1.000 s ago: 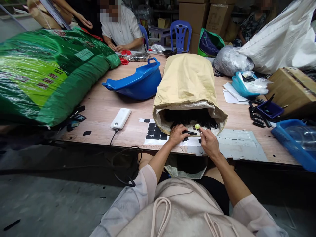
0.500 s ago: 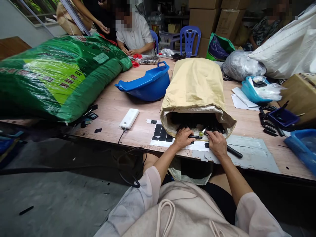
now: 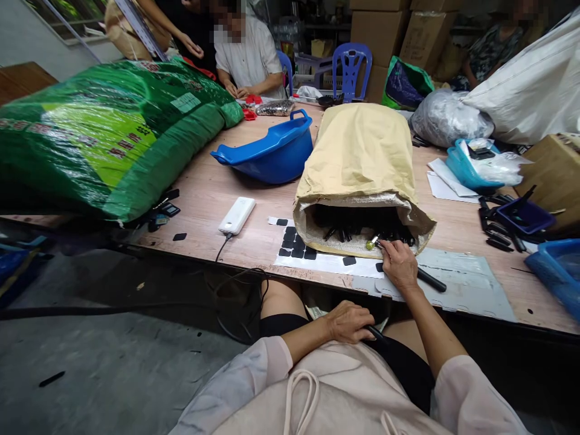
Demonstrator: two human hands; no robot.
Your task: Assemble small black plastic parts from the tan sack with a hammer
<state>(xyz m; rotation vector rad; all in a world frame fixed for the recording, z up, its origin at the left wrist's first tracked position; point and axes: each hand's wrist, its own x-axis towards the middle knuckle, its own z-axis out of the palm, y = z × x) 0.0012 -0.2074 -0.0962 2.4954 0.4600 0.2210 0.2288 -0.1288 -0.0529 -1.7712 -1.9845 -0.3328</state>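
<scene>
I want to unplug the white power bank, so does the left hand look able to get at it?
Probably yes: the white power bank lies uncovered near the front of the table. The left hand seems to hold a black stick, though, which may need putting down first.

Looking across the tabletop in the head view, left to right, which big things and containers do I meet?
Green sack → blue basin → tan sack → teal bowl → small purple tray → blue tub at the right edge.
</scene>
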